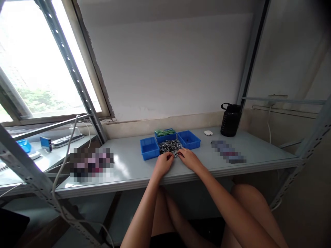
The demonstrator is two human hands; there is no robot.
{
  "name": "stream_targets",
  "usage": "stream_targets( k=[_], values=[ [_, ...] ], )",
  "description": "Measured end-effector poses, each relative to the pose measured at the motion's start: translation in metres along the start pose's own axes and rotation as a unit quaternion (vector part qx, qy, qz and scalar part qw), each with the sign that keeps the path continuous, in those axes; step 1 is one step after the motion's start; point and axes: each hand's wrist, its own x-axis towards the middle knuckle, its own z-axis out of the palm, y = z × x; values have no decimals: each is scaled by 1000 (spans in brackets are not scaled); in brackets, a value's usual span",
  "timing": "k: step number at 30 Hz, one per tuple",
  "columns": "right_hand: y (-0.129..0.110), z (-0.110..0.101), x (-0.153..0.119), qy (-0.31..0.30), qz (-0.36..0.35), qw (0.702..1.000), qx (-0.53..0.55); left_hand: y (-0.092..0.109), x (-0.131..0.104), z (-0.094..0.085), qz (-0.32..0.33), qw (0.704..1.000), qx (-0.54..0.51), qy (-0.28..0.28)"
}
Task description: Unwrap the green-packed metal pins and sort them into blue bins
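A loose heap of thin, shiny metal pieces (pixel 169 146), like screws or nails, lies on the grey table. At its front edge, my left hand (pixel 164 164) has its fingers curled in a pinch. Just to the right, my right hand (pixel 189 159) pinches at the same spot, its fingertips close to the left ones. Whatever is between the fingers is too small to make out. A blue bin (pixel 150 154) stands left of the heap and another blue bin (pixel 192 139) right of it. Behind sits a third blue bin (pixel 167 138) holding green packets (pixel 164 132).
A black bottle (pixel 230 120) and a small white case (pixel 208 133) stand at the back right. Blurred items (pixel 229 151) lie on the right, more blurred items (pixel 91 165) on the left. A metal shelf post (pixel 69 65) and a white cable (pixel 60 168) run along the left.
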Motion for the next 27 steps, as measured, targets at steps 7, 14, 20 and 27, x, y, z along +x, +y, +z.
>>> stream_targets(
  k=[7,14,20,27],
  values=[
    [-2,0,-1,-2,7,1000,-17,3,-1,-1,1,1000,-5,-4],
    [-1,0,-2,-3,-6,999,-32,-3,2,1,-20,999,24,34],
    [-4,-1,-3,23,-7,999,-25,-10,3,6,-25,993,93,69],
    [-6,-3,-3,54,-21,998,25,-8,2,6,-20,991,130,36]
  ],
)
